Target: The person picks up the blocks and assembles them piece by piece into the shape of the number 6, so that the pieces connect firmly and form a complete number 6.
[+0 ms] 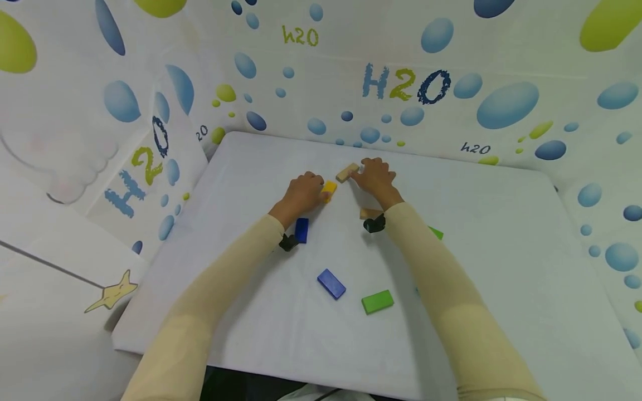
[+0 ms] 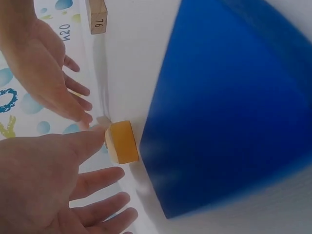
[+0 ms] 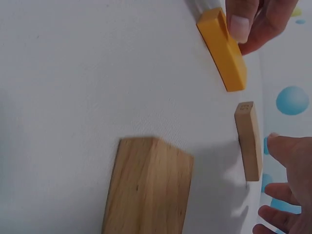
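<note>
One wooden block (image 1: pixel 345 174), slanting lengthwise away and rightward, lay on the worktop (image 1: pixel 506 239) just left of the right hand (image 1: pixel 375 178), the nearer one, its fingers spread, while the left hand (image 1: pixel 302 195) pinched the yellow block (image 1: pixel 330 188).

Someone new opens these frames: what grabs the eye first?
Probably the left hand at the yellow block and the right hand beside the far wooden block, mid-table toward the back in the head view. Next, the blue block, looming large on the right of the left wrist view. Then the big "H2O" print beyond the table's far edge.
</note>
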### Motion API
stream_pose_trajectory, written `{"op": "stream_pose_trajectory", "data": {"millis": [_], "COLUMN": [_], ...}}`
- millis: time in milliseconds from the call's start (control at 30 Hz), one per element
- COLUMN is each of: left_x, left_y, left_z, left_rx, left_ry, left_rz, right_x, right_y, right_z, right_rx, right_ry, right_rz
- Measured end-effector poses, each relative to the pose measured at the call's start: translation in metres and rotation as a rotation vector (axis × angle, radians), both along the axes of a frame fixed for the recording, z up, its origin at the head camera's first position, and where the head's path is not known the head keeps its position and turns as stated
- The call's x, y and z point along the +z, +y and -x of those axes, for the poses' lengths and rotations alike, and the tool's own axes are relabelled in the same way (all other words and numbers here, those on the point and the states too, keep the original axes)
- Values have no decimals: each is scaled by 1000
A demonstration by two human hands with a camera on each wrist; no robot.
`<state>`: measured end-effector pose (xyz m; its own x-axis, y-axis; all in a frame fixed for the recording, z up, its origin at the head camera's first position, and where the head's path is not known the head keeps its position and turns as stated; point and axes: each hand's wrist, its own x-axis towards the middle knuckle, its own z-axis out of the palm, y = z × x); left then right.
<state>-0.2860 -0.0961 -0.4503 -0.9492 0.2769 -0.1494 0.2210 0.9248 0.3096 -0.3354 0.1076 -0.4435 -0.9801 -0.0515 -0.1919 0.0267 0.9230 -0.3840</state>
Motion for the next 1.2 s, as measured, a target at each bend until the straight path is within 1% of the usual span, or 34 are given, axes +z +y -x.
{"op": "stream_pose_trajectory", "data": {"millis": [167,300,500,733,900,1200], "left_x": [-1,-1,0,0,0,0], "left_y": [2,3,6,8,7,10], "left_z": [3,3,3,1,-1,-2], "left_rx": [-6,-11,11,18,21,20], "left_ry": [21,29,23,70,88,86], "left_rz": [15,21,28,64,46,48], "right_x": [1,-2,-6,-6,-7,-7], "right_y": [-8,-13,-18,-23,-25,-25], "right_z": [1,1,0,-1,-1,-3], "right_rx": [1,-6,-9,-22,-30,-38], "right_ry": [-4,13,38,45,51,43], "right_rz": [9,-10,-9,-7,2,-2]}}
